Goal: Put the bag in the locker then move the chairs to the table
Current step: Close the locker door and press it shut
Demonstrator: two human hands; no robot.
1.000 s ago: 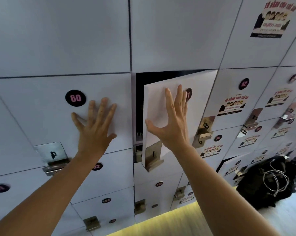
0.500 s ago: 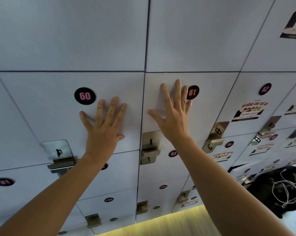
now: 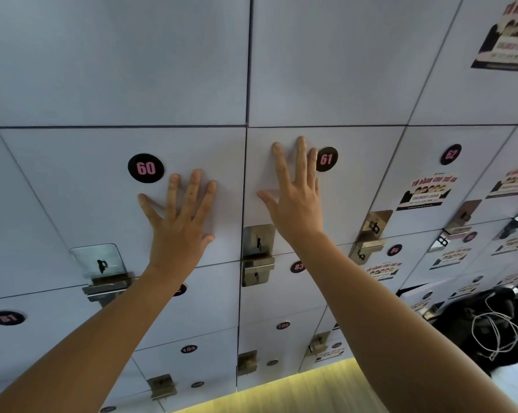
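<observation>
A wall of white lockers fills the view. My right hand (image 3: 296, 201) lies flat, fingers spread, on the closed door of locker 61 (image 3: 350, 186), just left of its round number sticker. My left hand (image 3: 178, 222) presses flat on the door of locker 60 (image 3: 81, 186), right of its sticker. Neither hand holds anything. A metal latch plate (image 3: 257, 254) sits at the lower left corner of door 61. Whatever is inside locker 61 is hidden by the door. No chairs or table show.
A black bag (image 3: 487, 329) with a white cord lies on the floor at the lower right, beside a low locker whose door stands ajar (image 3: 424, 293). Printed notices are stuck on several doors to the right. A lit yellow strip (image 3: 296, 391) runs along the base.
One second ago door 61 stood ajar with a dark gap; my right hand pushed it flush shut. Both hands have stayed flat on the doors since.
</observation>
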